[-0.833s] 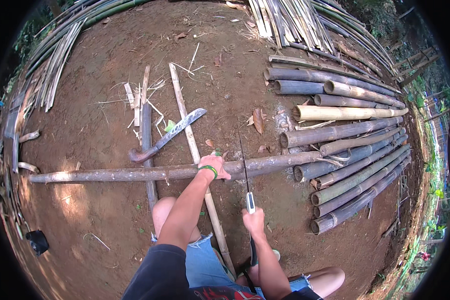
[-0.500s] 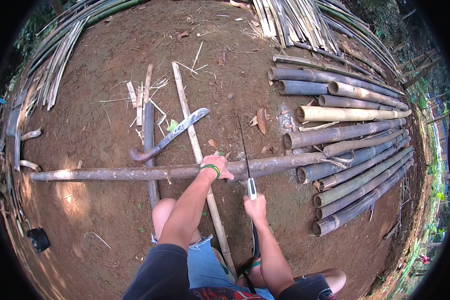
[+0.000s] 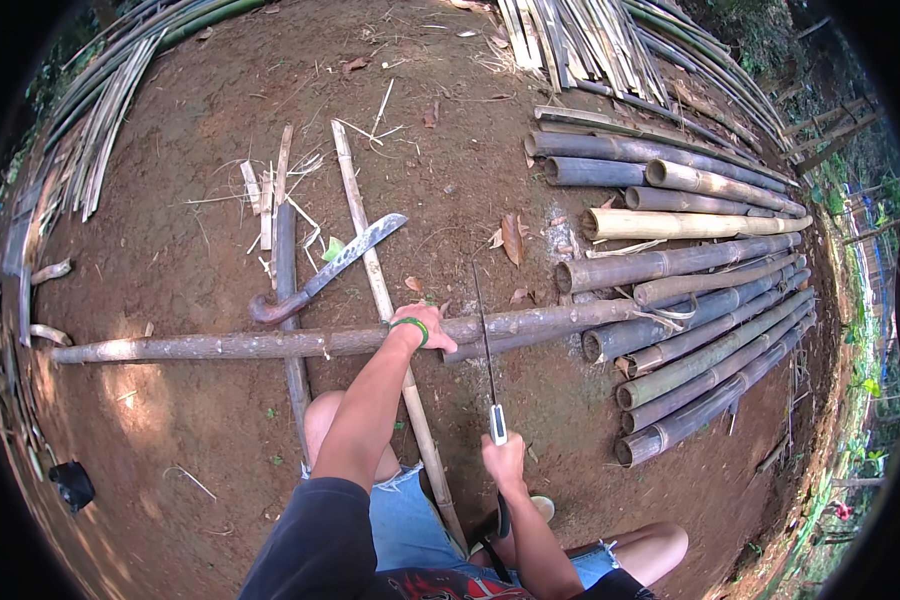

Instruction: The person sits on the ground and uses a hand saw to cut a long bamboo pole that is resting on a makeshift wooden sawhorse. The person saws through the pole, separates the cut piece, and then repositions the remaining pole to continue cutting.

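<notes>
A long, rough-barked wooden pole (image 3: 220, 346) lies crosswise in front of me. My left hand (image 3: 422, 328), with a green band at its wrist, presses down with its fingers wrapped over the pole. My right hand (image 3: 503, 458) grips the pale handle of a hand saw (image 3: 498, 425). The saw's thin dark blade crosses the pole just right of my left hand, its tip pointing away from me. How deep the blade sits in the wood I cannot tell. Beyond the pole lies a machete (image 3: 355, 255) with a brown handle, resting across two supporting poles.
Under the long pole run a pale thin pole (image 3: 425, 430) and a dark bamboo pole (image 3: 296, 385). Several thick bamboo lengths (image 3: 690, 250) lie at the right. Split bamboo strips (image 3: 580, 45) are piled at the back. A black object (image 3: 72, 485) sits at the far left.
My right hand has drawn the saw back toward me, so more of the blade shows on my side of the pole. My left hand stays on the pole. The view has shifted slightly.
</notes>
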`<state>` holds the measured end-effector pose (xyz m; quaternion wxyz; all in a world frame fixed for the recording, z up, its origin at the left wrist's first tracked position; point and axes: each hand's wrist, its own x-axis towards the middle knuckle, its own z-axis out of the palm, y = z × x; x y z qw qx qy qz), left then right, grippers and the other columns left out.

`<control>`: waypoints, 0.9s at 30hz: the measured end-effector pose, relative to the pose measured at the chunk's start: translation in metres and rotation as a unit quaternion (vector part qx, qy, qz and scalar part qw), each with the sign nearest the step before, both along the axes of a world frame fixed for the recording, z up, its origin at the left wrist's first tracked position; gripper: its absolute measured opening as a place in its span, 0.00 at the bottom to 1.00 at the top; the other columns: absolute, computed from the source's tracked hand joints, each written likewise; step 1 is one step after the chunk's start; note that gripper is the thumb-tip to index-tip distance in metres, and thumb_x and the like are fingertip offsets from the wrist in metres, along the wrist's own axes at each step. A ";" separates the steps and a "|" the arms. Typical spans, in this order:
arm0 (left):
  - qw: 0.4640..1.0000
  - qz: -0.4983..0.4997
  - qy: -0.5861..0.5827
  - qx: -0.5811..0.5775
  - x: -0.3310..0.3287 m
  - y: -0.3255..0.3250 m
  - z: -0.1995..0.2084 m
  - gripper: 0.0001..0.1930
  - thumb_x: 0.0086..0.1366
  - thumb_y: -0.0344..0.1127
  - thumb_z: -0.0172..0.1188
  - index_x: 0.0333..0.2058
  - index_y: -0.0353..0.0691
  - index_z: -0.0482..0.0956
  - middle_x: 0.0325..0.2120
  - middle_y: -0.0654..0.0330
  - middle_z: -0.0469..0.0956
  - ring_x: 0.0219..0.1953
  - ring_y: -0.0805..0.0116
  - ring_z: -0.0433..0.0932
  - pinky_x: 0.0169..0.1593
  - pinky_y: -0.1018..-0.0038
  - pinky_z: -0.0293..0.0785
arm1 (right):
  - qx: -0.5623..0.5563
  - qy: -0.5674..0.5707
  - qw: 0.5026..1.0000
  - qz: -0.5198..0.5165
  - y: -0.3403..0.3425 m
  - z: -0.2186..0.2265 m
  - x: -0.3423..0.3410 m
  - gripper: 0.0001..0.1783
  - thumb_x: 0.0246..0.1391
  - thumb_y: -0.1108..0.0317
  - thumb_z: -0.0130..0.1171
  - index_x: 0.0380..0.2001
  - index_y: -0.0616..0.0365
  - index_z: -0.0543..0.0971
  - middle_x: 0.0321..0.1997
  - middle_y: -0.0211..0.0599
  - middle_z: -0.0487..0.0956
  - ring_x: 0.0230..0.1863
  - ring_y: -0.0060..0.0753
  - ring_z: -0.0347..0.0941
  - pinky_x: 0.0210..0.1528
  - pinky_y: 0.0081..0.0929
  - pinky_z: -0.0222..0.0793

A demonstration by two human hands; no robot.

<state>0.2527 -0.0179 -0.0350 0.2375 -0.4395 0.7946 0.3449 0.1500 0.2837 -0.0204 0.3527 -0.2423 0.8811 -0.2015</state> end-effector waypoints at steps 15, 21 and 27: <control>0.988 -0.052 0.032 -0.144 -0.002 0.019 -0.001 0.42 0.47 0.66 0.69 0.59 0.49 0.79 0.43 0.50 0.86 0.49 0.52 0.85 0.53 0.57 0.80 | 0.041 -0.059 0.997 -0.020 0.000 0.038 -0.008 0.15 0.49 0.64 0.62 0.24 0.70 0.81 0.25 0.61 0.82 0.33 0.60 0.83 0.41 0.49 0.75; 0.979 -0.069 0.048 -0.186 0.002 0.020 0.010 0.35 0.46 0.66 0.70 0.44 0.43 0.87 0.39 0.50 0.87 0.43 0.51 0.86 0.49 0.59 0.82 | 0.028 -0.039 0.999 -0.016 -0.010 0.048 -0.011 0.15 0.49 0.63 0.62 0.29 0.68 0.83 0.32 0.65 0.83 0.40 0.63 0.83 0.45 0.50 0.76; 0.984 -0.056 0.066 -0.156 0.004 0.031 0.020 0.40 0.46 0.70 0.70 0.45 0.38 0.87 0.41 0.45 0.86 0.48 0.52 0.85 0.52 0.58 0.81 | 0.041 -0.016 0.999 -0.001 0.010 0.048 -0.011 0.16 0.49 0.63 0.63 0.31 0.68 0.84 0.34 0.66 0.83 0.43 0.66 0.82 0.49 0.53 0.75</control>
